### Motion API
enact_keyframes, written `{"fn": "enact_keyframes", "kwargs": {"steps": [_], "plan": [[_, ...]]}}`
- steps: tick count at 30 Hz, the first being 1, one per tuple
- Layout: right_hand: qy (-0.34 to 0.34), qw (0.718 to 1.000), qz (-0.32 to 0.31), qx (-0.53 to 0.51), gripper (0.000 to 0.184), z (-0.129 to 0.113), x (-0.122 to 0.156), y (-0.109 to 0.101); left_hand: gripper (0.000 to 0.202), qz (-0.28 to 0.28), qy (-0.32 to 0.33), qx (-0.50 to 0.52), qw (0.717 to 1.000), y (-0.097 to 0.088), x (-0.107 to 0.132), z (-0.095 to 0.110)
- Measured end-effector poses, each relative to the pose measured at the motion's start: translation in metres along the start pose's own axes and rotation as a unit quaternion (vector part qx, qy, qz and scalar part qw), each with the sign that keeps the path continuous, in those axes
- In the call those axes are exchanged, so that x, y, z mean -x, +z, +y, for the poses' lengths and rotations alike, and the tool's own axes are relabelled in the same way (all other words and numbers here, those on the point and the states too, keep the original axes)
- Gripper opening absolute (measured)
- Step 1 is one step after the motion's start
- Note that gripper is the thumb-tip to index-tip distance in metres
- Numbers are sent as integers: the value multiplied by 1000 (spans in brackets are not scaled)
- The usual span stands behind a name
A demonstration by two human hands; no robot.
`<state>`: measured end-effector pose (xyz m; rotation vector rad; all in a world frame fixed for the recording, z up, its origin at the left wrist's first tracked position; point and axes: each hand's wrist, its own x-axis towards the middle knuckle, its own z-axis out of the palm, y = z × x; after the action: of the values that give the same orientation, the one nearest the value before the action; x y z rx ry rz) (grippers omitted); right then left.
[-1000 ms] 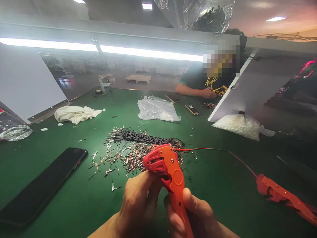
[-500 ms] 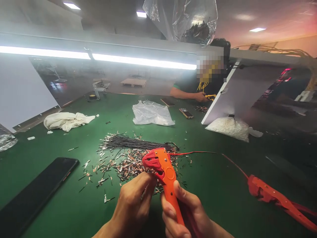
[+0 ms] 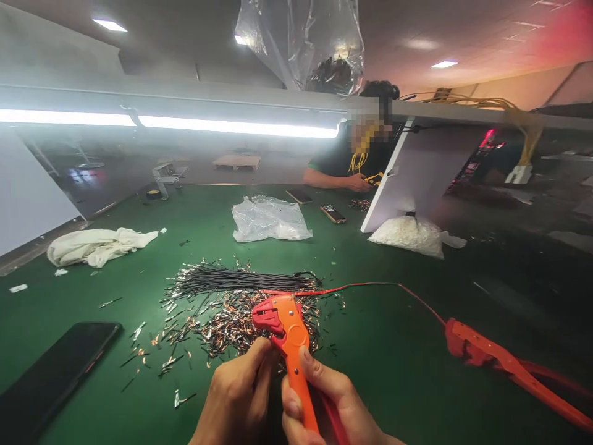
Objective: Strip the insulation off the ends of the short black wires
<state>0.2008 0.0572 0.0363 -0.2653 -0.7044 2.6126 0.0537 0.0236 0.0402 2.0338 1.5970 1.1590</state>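
Observation:
My right hand [image 3: 324, 402] is wrapped around the handle of an orange wire stripper [image 3: 286, 337], whose red jaw points up and left. My left hand [image 3: 238, 398] sits right beside it, fingers curled and pinched near the jaw; what they hold is hidden. Just beyond the tool lies a bundle of thin black wires [image 3: 236, 281] and a heap of cut wire scraps [image 3: 227, 321] on the green table [image 3: 393, 346]. A thin red wire [image 3: 370, 285] runs right from the bundle.
A second red tool [image 3: 504, 368] lies at the right. A black phone [image 3: 50, 377] rests at the left, a white cloth [image 3: 92, 244] farther back. A clear plastic bag [image 3: 269, 219] and a bag of white parts [image 3: 410, 235] lie beyond. Another person [image 3: 352, 167] works across the table.
My view has tilted up and right, so the hands and stripper sit lower and the stripper looks smaller. Both hands keep the same grip.

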Motion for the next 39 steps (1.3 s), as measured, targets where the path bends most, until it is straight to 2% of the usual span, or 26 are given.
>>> {"fn": "enact_keyframes", "kwargs": {"steps": [5,9,15,17,19,22,24,27,28,31,35,39], "plan": [[19,997,59,43,74,5,-1,-12,14,-10,-6,-1,1000,0,0,-3],[38,998,34,27,71,0,-2,-18,11,10,38,-63,997,1,0,-10],[25,999,32,-19,65,-12,3,-4,16,93,117,-180,972,-10,-7,-7],[-28,997,69,10,57,-18,7,5,18,96,121,-224,962,-16,-11,-4],[-109,982,120,95,48,-26,11,11,21,90,116,-241,959,-20,-14,-4],[-170,939,180,238,41,-38,15,16,35,63,97,-221,968,-18,-14,-10],[-187,914,199,301,41,-42,16,15,46,49,98,-206,972,-13,-12,-17],[-178,916,173,315,46,-40,15,14,52,48,150,-192,969,-7,-8,-20],[-173,924,158,304,47,-38,15,14,54,17,133,-183,974,-6,-6,-18],[-164,941,118,272,47,-32,15,12,53,12,118,-181,976,-6,-6,-5],[-147,941,104,285,43,-32,16,12,44,4,134,-179,975,-8,-11,13],[-136,955,92,246,30,-34,15,13,37,-31,142,-186,972,-7,-10,12]]}}
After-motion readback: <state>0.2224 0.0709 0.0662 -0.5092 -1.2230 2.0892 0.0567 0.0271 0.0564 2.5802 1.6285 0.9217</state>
